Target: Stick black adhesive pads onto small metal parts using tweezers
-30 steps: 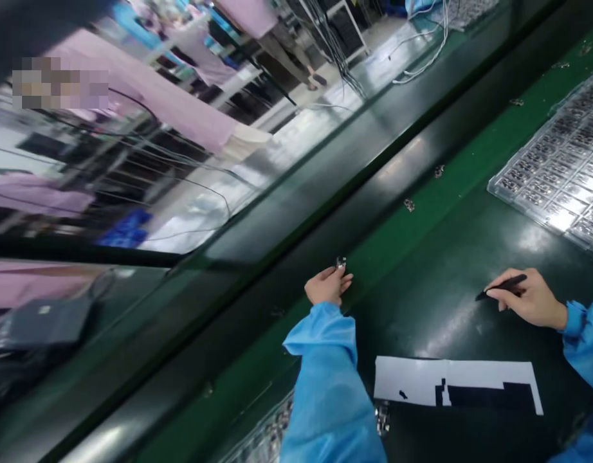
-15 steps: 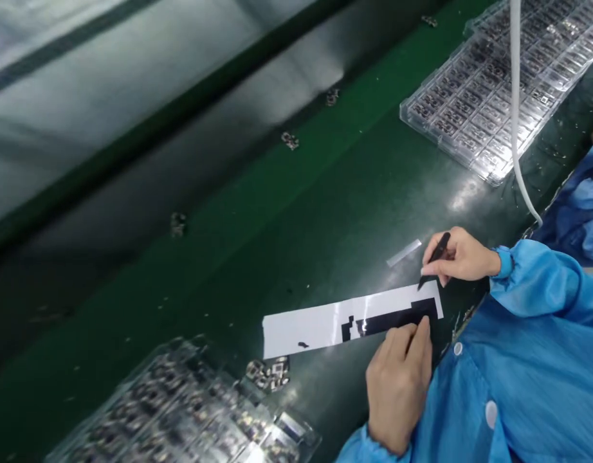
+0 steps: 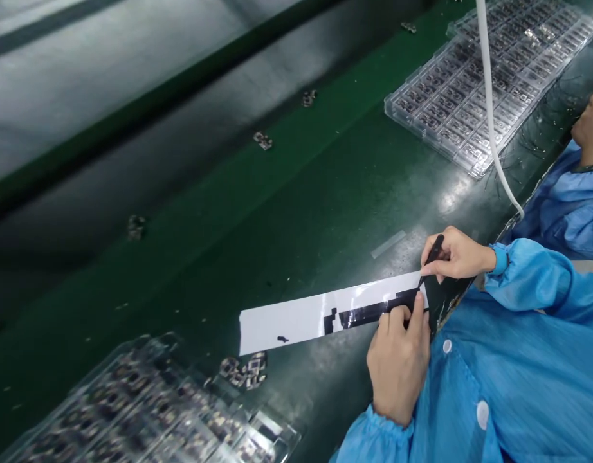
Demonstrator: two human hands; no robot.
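Between two clear trays, left hand presses one white strip flat-fingered; right hand pinches one black tool.

Strip, lower centre: white, w/ black blocks toward right end, one small black speck near left end.
Tool, right of centre: black.
Jacket, lower right: light blue, white round buttons.
Belt: dark green, glossy.
Upper-right tray and lower-left tray: clear, grid of dark/silver parts.
Cable: white.
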